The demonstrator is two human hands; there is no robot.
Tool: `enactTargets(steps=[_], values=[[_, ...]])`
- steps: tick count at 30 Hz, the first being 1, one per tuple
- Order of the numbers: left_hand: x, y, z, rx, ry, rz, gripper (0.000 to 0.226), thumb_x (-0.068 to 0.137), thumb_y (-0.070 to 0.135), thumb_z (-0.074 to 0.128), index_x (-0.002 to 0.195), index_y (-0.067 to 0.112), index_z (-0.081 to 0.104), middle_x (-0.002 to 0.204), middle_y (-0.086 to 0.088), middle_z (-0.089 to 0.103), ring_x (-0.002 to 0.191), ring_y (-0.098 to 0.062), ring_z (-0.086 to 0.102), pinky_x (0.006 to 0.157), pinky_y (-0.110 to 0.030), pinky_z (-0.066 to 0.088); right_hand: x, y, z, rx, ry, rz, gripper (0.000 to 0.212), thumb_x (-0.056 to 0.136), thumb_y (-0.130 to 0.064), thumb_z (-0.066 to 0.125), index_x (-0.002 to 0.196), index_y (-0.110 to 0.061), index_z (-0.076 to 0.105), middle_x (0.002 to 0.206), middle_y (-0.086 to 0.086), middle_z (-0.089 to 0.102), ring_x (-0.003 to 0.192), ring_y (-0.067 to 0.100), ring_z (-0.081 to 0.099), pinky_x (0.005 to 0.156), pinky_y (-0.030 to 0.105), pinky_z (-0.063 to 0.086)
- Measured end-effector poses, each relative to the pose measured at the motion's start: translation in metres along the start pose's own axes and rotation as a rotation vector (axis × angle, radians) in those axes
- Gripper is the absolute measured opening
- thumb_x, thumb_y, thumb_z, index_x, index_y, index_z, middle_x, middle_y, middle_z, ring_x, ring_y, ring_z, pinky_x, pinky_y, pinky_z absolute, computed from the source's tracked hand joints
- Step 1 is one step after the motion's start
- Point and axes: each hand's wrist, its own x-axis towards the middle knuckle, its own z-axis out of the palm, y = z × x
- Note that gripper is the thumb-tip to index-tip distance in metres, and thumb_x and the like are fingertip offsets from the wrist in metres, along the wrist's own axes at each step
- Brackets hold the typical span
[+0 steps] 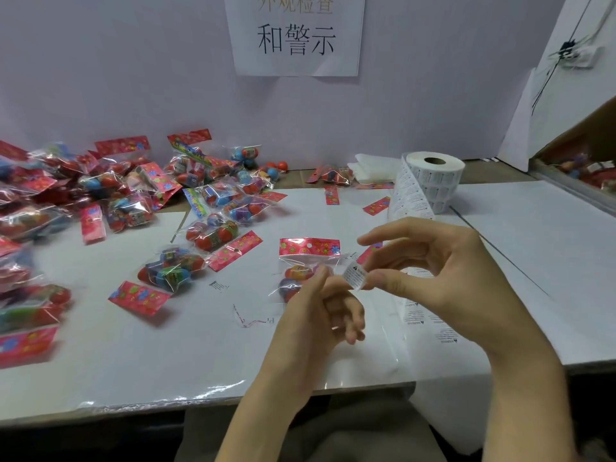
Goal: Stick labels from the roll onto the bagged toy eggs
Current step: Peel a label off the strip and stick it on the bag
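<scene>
Pale lilac wall [133,78] closes off the rear of the work area. It carries a paper sign [295,38] whose top line is cut off by the frame edge. White sheets cover the tabletop [166,355].

1. Roll [433,176]: it stands upright at the rear right. Its printed strip [411,198] runs down toward the hands; the lower run passes behind the right hand, and its text is too small to read.
2. Label [355,277]: it is held in the air between both hands, just in front of the bag.
3. Right hand [446,278]: thumb and a finger pinch the label's right edge; the forefinger is raised clear above.
4. Left hand [316,315]: fingers are curled, and the upper fingertips pinch the label's left edge. The contact is blurred.
5. Bag [308,261]: it lies flat on the tabletop, red header toward the wall. The left hand hides its lower half.
6. Pile [100,195]: more bagged eggs lie at left, blurred toward the frame edge.
7. Box [580,161]: it sits at far right, largely cut off.
</scene>
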Motion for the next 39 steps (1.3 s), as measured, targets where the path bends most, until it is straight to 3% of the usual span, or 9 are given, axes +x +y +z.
enactTargets(steps=[4,7,10,16,22,26,31,35,39], values=[[0.002,0.007,-0.008,0.366,0.224,0.284,0.029,0.094,0.043,0.067,0.101,0.017,0.077,0.085,-0.009,0.073,0.067,-0.019,0.065,0.067,-0.028,0.058,0.0,0.005,0.0,-0.034,-0.045,0.043,0.043,0.081,-0.003,0.082,0.108,-0.036,0.074,0.088,-0.01,0.078,0.091,0.011,0.074,0.089,0.02,0.055],[0.001,0.007,-0.011,0.595,0.285,0.437,0.022,0.088,0.039,0.077,0.104,0.024,0.077,0.092,0.004,0.077,0.081,-0.021,0.072,0.071,-0.027,0.061,0.002,0.006,0.004,-0.101,-0.094,0.075,0.047,0.084,0.0,0.077,0.109,-0.04,0.073,0.089,-0.015,0.077,0.092,0.006,0.073,0.087,0.015,0.053],[0.0,0.006,-0.007,0.681,0.279,0.492,0.017,0.082,0.034,0.078,0.096,0.024,0.078,0.09,0.007,0.076,0.08,-0.021,0.071,0.069,-0.021,0.056,0.003,0.007,0.009,-0.166,-0.111,0.092,0.051,0.086,0.001,0.073,0.11,-0.043,0.071,0.089,-0.021,0.076,0.093,-0.001,0.071,0.087,0.011,0.05],[0.001,0.001,-0.011,0.683,0.357,0.511,0.008,0.083,0.025,0.081,0.085,0.019,0.077,0.08,0.007,0.075,0.077,-0.022,0.072,0.067,-0.02,0.056,0.006,0.01,0.016,-0.198,-0.123,0.136,0.039,0.087,-0.016,0.077,0.109,-0.047,0.071,0.093,-0.023,0.074,0.092,0.002,0.07,0.084,0.021,0.056],[-0.003,0.003,-0.012,0.591,0.358,0.59,0.008,0.086,0.022,0.077,0.086,0.03,0.08,0.085,0.003,0.077,0.076,-0.023,0.073,0.066,-0.024,0.058,0.012,0.02,0.028,-0.193,-0.093,0.139,0.033,0.086,-0.033,0.08,0.112,-0.048,0.068,0.111,-0.033,0.065,0.099,-0.005,0.064,0.081,0.017,0.05],[-0.005,0.006,-0.009,0.511,0.346,0.594,0.02,0.089,0.027,0.071,0.094,0.043,0.081,0.093,0.005,0.079,0.079,-0.014,0.072,0.066,-0.019,0.056,0.017,0.026,0.034,-0.068,-0.022,0.125,0.003,0.089,-0.029,0.077,0.091,-0.032,0.076,0.09,-0.019,0.074,0.086,0.004,0.07,0.079,0.021,0.056],[-0.005,0.006,-0.006,0.488,0.318,0.551,0.027,0.089,0.033,0.067,0.102,0.052,0.079,0.095,0.007,0.08,0.078,-0.014,0.071,0.066,-0.016,0.054,0.021,0.03,0.039,0.029,0.133,0.064,0.007,0.09,-0.021,0.077,0.085,-0.026,0.078,0.079,-0.013,0.074,0.076,0.008,0.071,0.073,0.022,0.057],[-0.003,0.005,-0.005,0.52,0.333,0.506,0.026,0.087,0.039,0.065,0.109,0.045,0.078,0.094,0.012,0.08,0.077,-0.014,0.071,0.064,-0.012,0.052,0.022,0.032,0.044,0.019,0.25,0.041,0.009,0.091,-0.021,0.076,0.083,-0.023,0.076,0.075,-0.012,0.073,0.073,0.011,0.069,0.071,0.028,0.058],[-0.002,0.006,-0.007,0.49,0.393,0.502,0.014,0.09,0.043,0.067,0.098,0.047,0.078,0.094,0.013,0.079,0.071,-0.011,0.072,0.061,-0.013,0.052,0.021,0.03,0.043,-0.023,0.261,-0.021,0.014,0.093,-0.024,0.074,0.081,-0.029,0.07,0.074,-0.014,0.069,0.073,0.011,0.068,0.07,0.024,0.056]])
